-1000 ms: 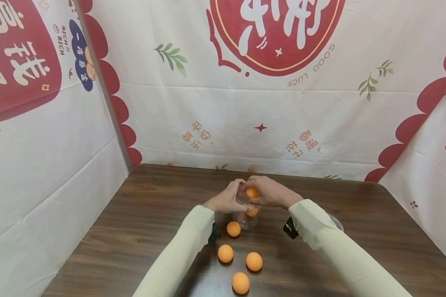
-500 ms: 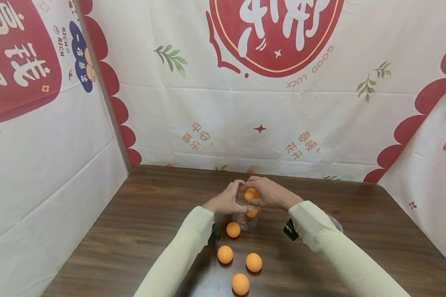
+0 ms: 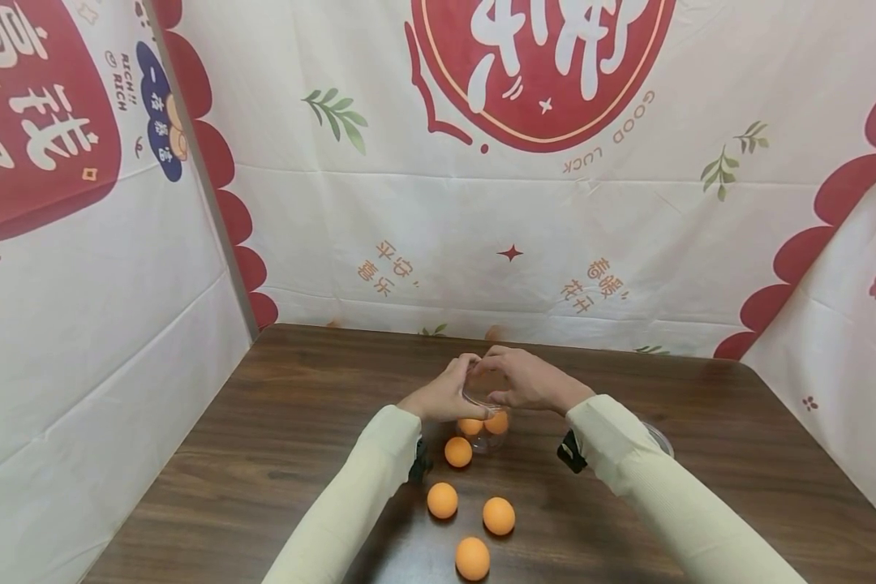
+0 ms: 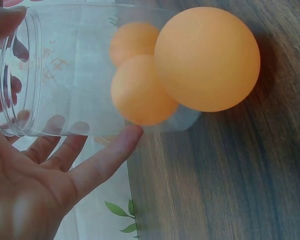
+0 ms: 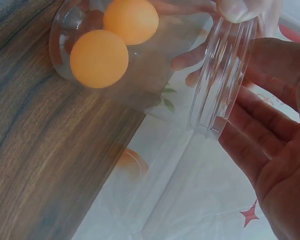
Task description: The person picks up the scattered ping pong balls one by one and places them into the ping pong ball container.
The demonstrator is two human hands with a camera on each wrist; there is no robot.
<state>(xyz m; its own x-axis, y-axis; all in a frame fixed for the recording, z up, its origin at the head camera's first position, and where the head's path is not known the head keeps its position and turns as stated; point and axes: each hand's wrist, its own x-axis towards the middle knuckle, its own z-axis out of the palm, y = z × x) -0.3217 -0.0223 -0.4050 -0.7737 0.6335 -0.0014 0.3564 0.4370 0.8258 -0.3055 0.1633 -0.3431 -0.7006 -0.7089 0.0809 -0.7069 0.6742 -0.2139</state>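
Note:
A clear plastic jar (image 3: 486,443) stands upright on the wooden table, its ridged mouth (image 5: 222,75) uncovered. Two orange ping-pong balls lie at its bottom, one ball (image 5: 131,21) touching the other ball (image 5: 99,59). My left hand (image 3: 447,392) grips the jar near the rim, with the thumb at the mouth and fingers along the wall. Over the mouth, my right hand (image 3: 531,380) has loosely bent fingers (image 5: 260,125) and nothing between them. Just outside the jar sits another ping-pong ball (image 4: 207,59).
Nearer the table's front lie three more loose balls: a left ball (image 3: 442,500), a right ball (image 3: 499,516) and a front ball (image 3: 472,559). A clear round disc (image 3: 659,438), like a lid, is partly behind the right sleeve. A printed cloth (image 3: 438,219) hangs behind the table (image 3: 263,454).
The ball that my right hand held over the mouth has dropped into the jar, beside the one inside. Both hands stay in almost the same place.

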